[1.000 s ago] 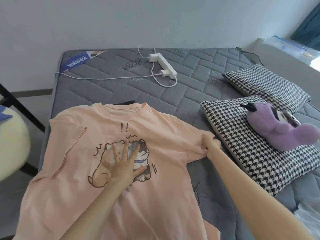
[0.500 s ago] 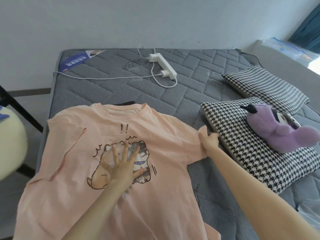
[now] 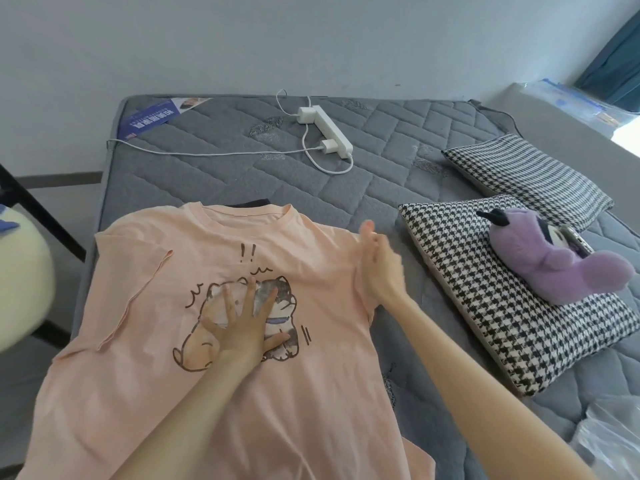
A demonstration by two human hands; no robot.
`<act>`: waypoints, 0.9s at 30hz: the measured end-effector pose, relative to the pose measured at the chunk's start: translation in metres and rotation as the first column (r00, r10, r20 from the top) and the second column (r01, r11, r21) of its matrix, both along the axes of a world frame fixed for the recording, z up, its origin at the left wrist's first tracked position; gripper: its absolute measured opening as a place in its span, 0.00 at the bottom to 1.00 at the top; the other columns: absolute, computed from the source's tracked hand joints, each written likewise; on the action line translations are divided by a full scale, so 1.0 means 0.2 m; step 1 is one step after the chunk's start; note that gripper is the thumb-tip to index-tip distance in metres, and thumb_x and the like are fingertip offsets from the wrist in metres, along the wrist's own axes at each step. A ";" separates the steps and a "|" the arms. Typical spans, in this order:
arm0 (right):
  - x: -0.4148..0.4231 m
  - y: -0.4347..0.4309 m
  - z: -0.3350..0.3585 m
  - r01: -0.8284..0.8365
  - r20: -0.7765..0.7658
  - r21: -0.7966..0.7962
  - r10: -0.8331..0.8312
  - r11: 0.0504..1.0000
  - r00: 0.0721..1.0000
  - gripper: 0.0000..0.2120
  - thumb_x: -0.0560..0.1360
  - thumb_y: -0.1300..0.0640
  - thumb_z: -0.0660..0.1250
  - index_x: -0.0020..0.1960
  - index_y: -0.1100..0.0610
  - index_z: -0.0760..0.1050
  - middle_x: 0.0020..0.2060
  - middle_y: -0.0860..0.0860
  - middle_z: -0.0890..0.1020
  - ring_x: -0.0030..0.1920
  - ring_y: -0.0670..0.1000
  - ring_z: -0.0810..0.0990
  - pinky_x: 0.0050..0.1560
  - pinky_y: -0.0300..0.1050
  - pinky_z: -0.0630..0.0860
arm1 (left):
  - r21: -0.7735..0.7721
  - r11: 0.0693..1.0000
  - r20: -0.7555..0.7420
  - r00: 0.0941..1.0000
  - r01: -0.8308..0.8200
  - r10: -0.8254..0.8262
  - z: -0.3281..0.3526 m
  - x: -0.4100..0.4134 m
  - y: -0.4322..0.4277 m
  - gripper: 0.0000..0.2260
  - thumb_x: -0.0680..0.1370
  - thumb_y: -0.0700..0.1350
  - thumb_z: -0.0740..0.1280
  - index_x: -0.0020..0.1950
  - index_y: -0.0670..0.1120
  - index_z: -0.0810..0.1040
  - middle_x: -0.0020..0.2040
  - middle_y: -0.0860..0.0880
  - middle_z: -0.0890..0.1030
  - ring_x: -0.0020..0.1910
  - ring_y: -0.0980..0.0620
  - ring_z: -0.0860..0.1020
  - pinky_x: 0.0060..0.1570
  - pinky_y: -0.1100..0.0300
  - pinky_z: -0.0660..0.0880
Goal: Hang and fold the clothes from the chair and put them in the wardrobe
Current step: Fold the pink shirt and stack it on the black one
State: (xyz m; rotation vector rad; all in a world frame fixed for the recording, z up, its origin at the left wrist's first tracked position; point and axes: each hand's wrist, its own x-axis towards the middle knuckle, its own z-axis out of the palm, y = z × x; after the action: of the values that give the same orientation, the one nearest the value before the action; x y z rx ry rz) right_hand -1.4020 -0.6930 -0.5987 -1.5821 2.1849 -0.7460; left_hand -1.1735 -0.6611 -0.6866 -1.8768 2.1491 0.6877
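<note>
Head view. At the far left edge is a cream seat (image 3: 20, 278), which I take to be the chair of the task. Just beside it, on the near left part of the grey mattress (image 3: 346, 188), the peach T-shirt (image 3: 311, 393) lies face up, collar away from me, with the far-side sleeve folded in over the chest.

My left hand (image 3: 242, 327) lies flat on the cartoon print, fingers spread and straight, grasping nothing. It serves to pin the cloth.

My right hand (image 3: 381, 268) is curled round the right sleeve (image 3: 358, 292) and holds it raised off the mattress, near the shoulder seam.

Further right lie a houndstooth pillow (image 3: 485, 323) bearing a purple plush toy (image 3: 554, 265), well apart from the shirt.

I judge the step in hand to be the fold of the T-shirt, at the second sleeve. The task as a whole is early, and no wardrobe is in view.

The next move calls for laying this sleeve inward across the chest, flat and square to the side seam, while the left hand pins the body against dragging.
</note>
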 end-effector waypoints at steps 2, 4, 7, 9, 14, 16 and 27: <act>0.11 0.00 -0.01 -0.182 0.232 0.086 0.157 0.980 0.960 0.12 0.81 0.49 0.55 0.63 0.48 0.68 0.50 0.52 0.80 0.37 0.55 0.81 0.33 0.47 0.77 | 0.005 1.000 0.012 1.000 0.004 -0.004 0.00 0.00 0.00 0.38 0.73 0.71 0.53 0.74 0.64 0.33 0.75 0.53 0.28 0.72 0.37 0.27 0.62 0.23 0.48; 0.14 0.00 -0.04 -0.262 0.316 0.104 0.218 0.959 0.923 0.10 0.81 0.49 0.59 0.59 0.49 0.74 0.46 0.49 0.82 0.28 0.48 0.79 0.26 0.45 0.77 | 0.015 1.000 0.029 0.999 0.014 -0.015 0.00 0.01 0.00 0.38 0.73 0.72 0.52 0.74 0.64 0.32 0.75 0.53 0.27 0.72 0.36 0.27 0.62 0.24 0.49; 0.08 -0.01 -0.08 -0.095 0.277 0.011 0.088 0.995 0.957 0.09 0.80 0.55 0.59 0.53 0.49 0.78 0.40 0.45 0.83 0.32 0.48 0.80 0.35 0.49 0.80 | 0.020 1.000 0.014 1.000 0.017 -0.018 0.01 0.02 0.00 0.38 0.74 0.71 0.53 0.74 0.64 0.32 0.74 0.53 0.26 0.71 0.36 0.26 0.63 0.24 0.49; -0.01 0.02 -0.11 0.008 0.265 0.006 -0.009 1.000 0.964 0.13 0.77 0.60 0.57 0.53 0.51 0.78 0.41 0.45 0.83 0.38 0.50 0.80 0.39 0.46 0.78 | 0.019 1.000 -0.005 1.000 0.019 -0.019 0.02 0.01 0.00 0.38 0.75 0.69 0.54 0.74 0.63 0.33 0.73 0.53 0.25 0.70 0.36 0.25 0.63 0.23 0.48; -0.15 0.18 -0.19 -0.339 0.226 0.370 0.270 0.865 0.936 0.18 0.75 0.61 0.65 0.63 0.55 0.70 0.56 0.48 0.77 0.55 0.48 0.76 0.49 0.37 0.70 | 0.013 1.000 -0.012 1.000 0.028 -0.028 0.01 0.01 0.00 0.38 0.74 0.70 0.54 0.75 0.63 0.34 0.74 0.53 0.26 0.70 0.36 0.25 0.63 0.23 0.47; -0.18 0.23 -0.20 -0.416 0.221 0.389 0.355 0.822 0.908 0.21 0.72 0.60 0.68 0.64 0.54 0.68 0.54 0.48 0.76 0.50 0.46 0.75 0.45 0.35 0.71 | 0.015 0.999 -0.006 1.000 0.028 -0.028 0.01 0.01 0.00 0.39 0.74 0.70 0.54 0.75 0.63 0.33 0.74 0.53 0.26 0.70 0.36 0.25 0.63 0.23 0.47; -0.15 0.41 -0.29 -0.313 -0.289 -0.086 0.277 0.946 0.916 0.09 0.74 0.55 0.62 0.38 0.55 0.64 0.29 0.47 0.71 0.28 0.51 0.70 0.27 0.46 0.65 | 0.008 1.000 0.014 0.999 0.029 -0.029 0.02 0.02 0.01 0.38 0.74 0.70 0.54 0.75 0.63 0.34 0.75 0.52 0.28 0.71 0.36 0.26 0.63 0.23 0.49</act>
State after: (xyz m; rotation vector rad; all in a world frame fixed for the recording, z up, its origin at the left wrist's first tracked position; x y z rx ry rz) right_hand -1.4316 -0.6115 -0.6562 -2.1367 2.0341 -0.6162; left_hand -1.1703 -0.6598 -0.6822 -1.8369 2.1581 0.6742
